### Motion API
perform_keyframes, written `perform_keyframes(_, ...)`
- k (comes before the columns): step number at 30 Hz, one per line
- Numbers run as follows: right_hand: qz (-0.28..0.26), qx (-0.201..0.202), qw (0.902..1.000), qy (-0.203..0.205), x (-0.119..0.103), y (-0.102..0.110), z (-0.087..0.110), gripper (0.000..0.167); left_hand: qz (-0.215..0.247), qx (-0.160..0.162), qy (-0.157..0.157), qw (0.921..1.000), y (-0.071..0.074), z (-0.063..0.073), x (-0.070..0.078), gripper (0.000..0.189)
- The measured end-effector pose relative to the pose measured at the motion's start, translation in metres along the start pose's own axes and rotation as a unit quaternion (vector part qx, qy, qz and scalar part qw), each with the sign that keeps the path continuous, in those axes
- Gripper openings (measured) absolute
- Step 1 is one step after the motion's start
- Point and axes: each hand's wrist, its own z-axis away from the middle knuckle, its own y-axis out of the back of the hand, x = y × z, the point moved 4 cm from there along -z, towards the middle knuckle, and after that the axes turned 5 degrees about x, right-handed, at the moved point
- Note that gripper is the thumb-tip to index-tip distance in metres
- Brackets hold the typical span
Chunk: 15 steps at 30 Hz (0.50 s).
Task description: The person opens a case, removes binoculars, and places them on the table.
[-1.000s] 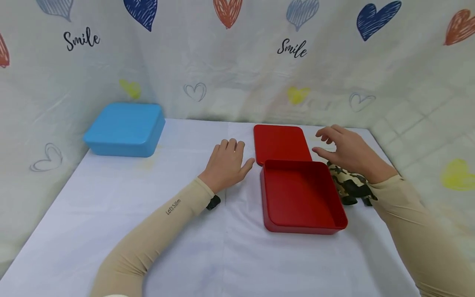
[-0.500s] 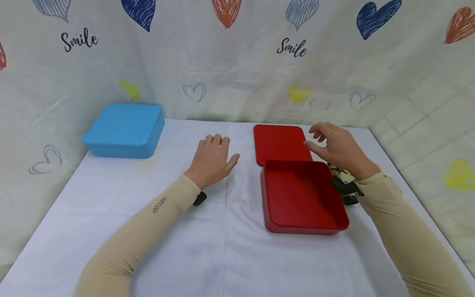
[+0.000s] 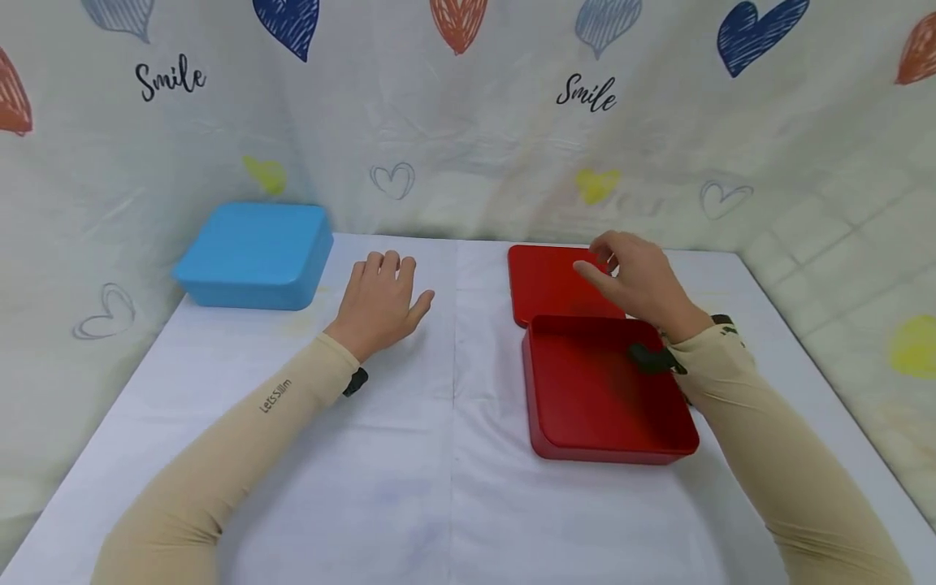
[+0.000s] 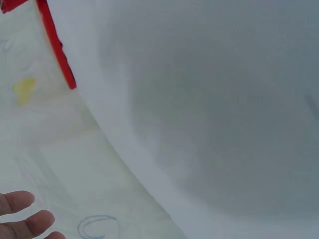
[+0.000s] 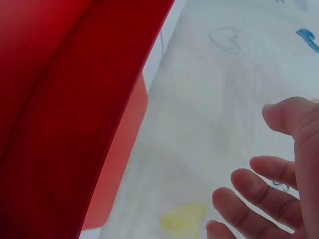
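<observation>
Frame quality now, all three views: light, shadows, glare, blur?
Head: even light, wall lettering legible, soft shadows beside both sleeves on the table, no harsh glare. Left wrist: table dim and grey, broad soft-edged shading. Right wrist: box wall dark red; right hand reasonably clear.

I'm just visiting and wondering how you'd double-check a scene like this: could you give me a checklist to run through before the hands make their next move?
1. Left hand free: ok, it holds nothing.
2. Right hand free: ok, it holds nothing, its fingers loosely bent.
3. Red box open at the top: ok.
4. Red box completely empty: cannot tell; nothing shows inside, but dark wrist gear hides part of it in the head view.
5. Red lid fitted on the red box: not ok, it lies on the box's far side.
6. Contents of the blue box known: cannot tell, only its outside shows.
</observation>
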Motion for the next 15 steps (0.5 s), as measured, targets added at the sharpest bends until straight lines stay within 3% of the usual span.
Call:
perform_keyframes(9,0.000,-0.054,0.9986,0.000,-0.027,-0.024,-0.021,0.043,-0.014,0.047,-0.003,0.9988,0.006,0.011,-0.039,0.049)
perform_keyframes(15,0.019,-0.091,0.9956,0.012,-0.047,-0.039,-0.036,0.046,-0.012,0.050,0.013,0.9986,0.007,0.019,-0.071,0.049)
